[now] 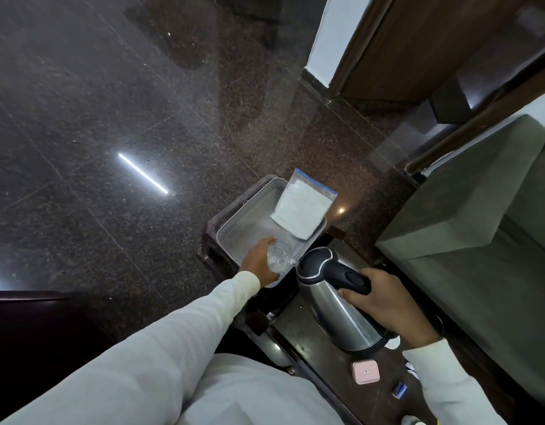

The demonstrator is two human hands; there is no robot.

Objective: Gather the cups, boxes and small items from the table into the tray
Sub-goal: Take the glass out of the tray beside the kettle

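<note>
A grey perforated tray [248, 216] rests on a dark stool ahead of me. A zip bag with white contents [302, 207] leans in its far right corner. My left hand [260, 260] is shut on a clear glass cup [277, 259], held inside the tray's near end. My right hand [391, 305] grips the black handle of a steel electric kettle [335, 299], which is tilted toward the tray above the dark table [311, 342]. On the table lie a small pink box [366, 372] and a small blue item [399, 390].
A grey-green sofa [486, 228] stands to the right of the table. Dark polished stone floor [111, 118] spreads left and ahead. A wooden door frame [397, 50] rises at the upper right. Something white [394, 342] peeks out behind the kettle's base.
</note>
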